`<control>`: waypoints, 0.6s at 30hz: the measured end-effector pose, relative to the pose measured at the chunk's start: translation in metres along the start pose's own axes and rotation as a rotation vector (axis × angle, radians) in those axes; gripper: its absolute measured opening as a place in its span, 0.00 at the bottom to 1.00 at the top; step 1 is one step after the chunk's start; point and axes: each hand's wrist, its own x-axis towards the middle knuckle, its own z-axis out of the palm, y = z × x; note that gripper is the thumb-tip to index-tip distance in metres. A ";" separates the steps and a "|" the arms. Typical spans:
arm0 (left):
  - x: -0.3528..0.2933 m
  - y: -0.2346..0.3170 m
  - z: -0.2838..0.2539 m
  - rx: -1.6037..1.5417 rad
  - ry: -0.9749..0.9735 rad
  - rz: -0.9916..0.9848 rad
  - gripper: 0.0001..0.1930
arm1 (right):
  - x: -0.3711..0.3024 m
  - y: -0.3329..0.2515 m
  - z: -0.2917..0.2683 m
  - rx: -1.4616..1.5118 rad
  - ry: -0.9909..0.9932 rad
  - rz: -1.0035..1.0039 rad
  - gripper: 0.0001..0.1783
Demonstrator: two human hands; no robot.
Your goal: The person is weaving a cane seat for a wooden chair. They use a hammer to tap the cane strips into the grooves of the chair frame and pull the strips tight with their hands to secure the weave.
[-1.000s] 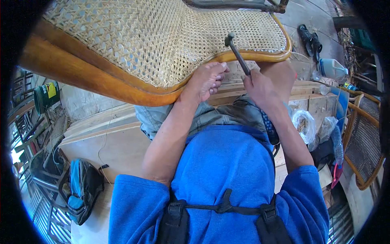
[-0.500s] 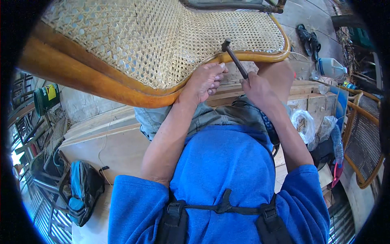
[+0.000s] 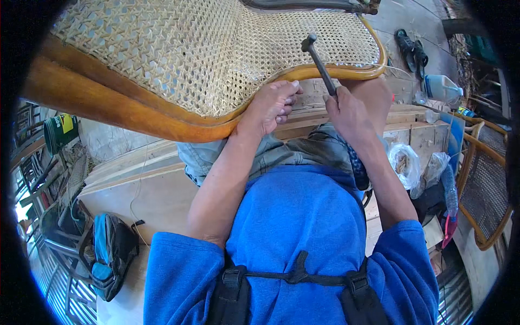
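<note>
Across my lap lies a chair with a woven cane panel [image 3: 179, 65] set in a varnished, curved wooden frame [image 3: 124, 116]. My left hand [image 3: 271, 105] rests against the frame's near edge where it curves. Its thumb and fingers are pressed together, and whatever they pinch is too small to make out. To the right, my right hand [image 3: 349, 112] is closed around the handle of a hammer [image 3: 320, 64]. The hammer's head is up over the cane, beyond the frame edge, apart from the left fingers. A thin loose cane strand [image 3: 398, 69] sticks out at the frame's right end.
Wooden boards [image 3: 135, 168] lie beneath me. A backpack [image 3: 111, 254] sits at the left. On the right are a plastic bag [image 3: 403, 165], a plastic jug [image 3: 441, 88], sandals [image 3: 411, 51] and another cane-panelled frame [image 3: 485, 179]. A dark pole [image 3: 309, 5] crosses the far side.
My right hand has shifted slightly right, and the hammer's head has risen away from the frame edge. The left hand has stayed nearly in place.
</note>
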 end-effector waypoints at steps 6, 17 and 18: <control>0.001 -0.001 -0.002 0.014 -0.021 0.005 0.11 | 0.003 0.011 0.009 -0.032 -0.032 0.005 0.16; 0.005 -0.001 -0.002 0.032 -0.017 -0.004 0.12 | -0.002 0.022 0.000 -0.178 0.173 -0.144 0.17; 0.004 -0.001 0.001 0.124 0.038 0.055 0.12 | -0.003 0.029 -0.017 -0.326 0.333 -0.338 0.17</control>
